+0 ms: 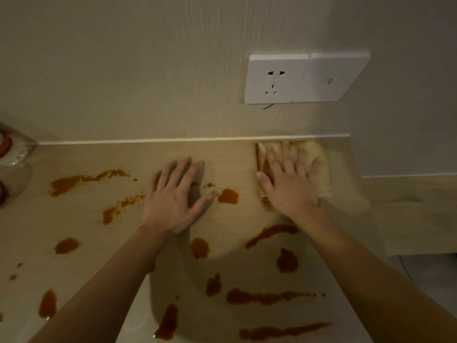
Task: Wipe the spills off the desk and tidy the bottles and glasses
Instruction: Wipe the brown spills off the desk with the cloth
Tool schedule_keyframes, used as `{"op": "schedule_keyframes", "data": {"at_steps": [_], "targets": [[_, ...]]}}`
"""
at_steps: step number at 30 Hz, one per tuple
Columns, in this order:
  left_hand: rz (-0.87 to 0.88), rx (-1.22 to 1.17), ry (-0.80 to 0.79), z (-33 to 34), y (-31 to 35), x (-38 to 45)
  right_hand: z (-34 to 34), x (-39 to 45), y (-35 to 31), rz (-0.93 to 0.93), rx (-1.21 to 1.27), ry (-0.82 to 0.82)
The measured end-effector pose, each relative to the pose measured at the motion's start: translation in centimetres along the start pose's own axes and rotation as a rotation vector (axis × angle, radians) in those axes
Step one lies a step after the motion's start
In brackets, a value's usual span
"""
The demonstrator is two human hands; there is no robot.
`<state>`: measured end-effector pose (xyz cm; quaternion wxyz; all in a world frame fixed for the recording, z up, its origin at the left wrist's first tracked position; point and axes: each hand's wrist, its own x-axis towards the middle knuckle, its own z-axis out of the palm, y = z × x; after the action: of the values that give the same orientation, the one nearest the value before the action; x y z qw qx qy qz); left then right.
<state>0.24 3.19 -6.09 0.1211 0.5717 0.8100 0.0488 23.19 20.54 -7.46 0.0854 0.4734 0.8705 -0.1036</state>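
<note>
Several orange-brown spills (227, 196) lie scattered over the pale wooden desk (94, 219). A folded beige cloth (319, 154) lies at the desk's far right corner against the wall. My right hand (289, 179) presses flat on the cloth with straight, spread fingers. My left hand (175, 194) rests flat on the bare desk to the left of it, fingers spread, its thumb close to one spill. A clear glass (14, 149) stands at the far left edge, only partly in view.
The wall rises right behind the desk, with a white socket (274, 79) and a switch plate (329, 78) above the cloth. The desk's right edge (356, 280) drops to a lower wooden surface (408, 214). A dark rounded object (3, 191) sits at the left edge.
</note>
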Motion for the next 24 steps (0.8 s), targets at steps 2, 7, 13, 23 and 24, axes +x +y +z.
{"op": "schedule_keyframes", "data": {"at_steps": [2, 7, 13, 23, 24], "targets": [[-0.002, -0.006, 0.001, 0.0, -0.1, -0.1, 0.4, -0.9, -2.2, -0.066, -0.005, -0.005], [-0.014, 0.003, -0.009, 0.4, -0.3, -0.1, 1.4, -3.7, -1.4, -0.091, -0.002, 0.021], [-0.020, -0.018, 0.035, -0.6, -0.9, -0.1, 0.9, -1.8, -2.3, 0.016, -0.003, 0.002], [-0.022, 0.013, 0.036, -0.7, -1.1, 0.2, 1.4, -3.1, -3.8, -0.051, -0.005, 0.031], [-0.020, 0.013, 0.036, -0.6, -1.3, 0.2, 1.5, -3.4, -3.6, -0.052, 0.002, 0.032]]}}
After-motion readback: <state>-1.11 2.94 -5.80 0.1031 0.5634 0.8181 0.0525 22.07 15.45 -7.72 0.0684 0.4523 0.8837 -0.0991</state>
